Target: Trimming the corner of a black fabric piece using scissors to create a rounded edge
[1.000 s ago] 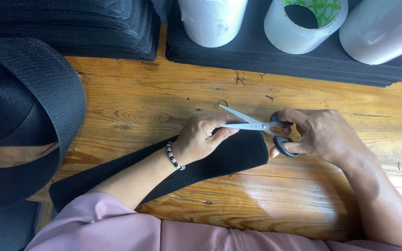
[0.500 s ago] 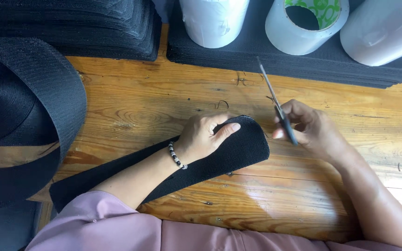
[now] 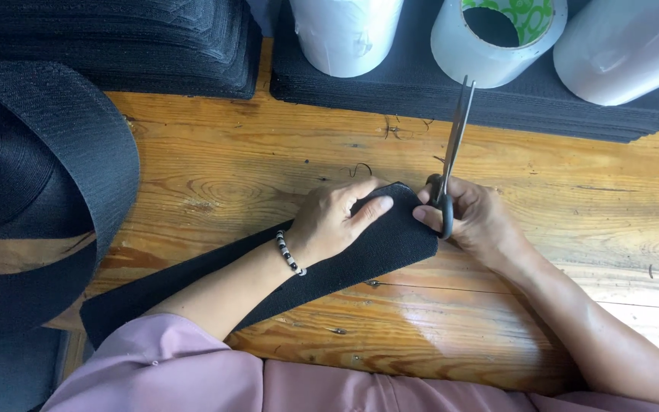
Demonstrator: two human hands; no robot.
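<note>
Tape rolls (image 3: 497,34) beyond scissors (image 3: 451,152) — unobstructed

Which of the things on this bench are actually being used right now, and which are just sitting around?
In use:
- black strip, pressed flat by the left hand
- scissors, held in the right hand, blades pointing away

Lying about:
- big black roll on the left
- stacks of black pieces along the back
- white rolls standing on them
- wooden table

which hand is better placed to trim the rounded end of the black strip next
Right, probably. The right hand holds the black-handled scissors, blades pointing away, right beside the rounded end of the black woven strip. The left hand lies flat on the strip, pinning it to the wooden table.
</note>
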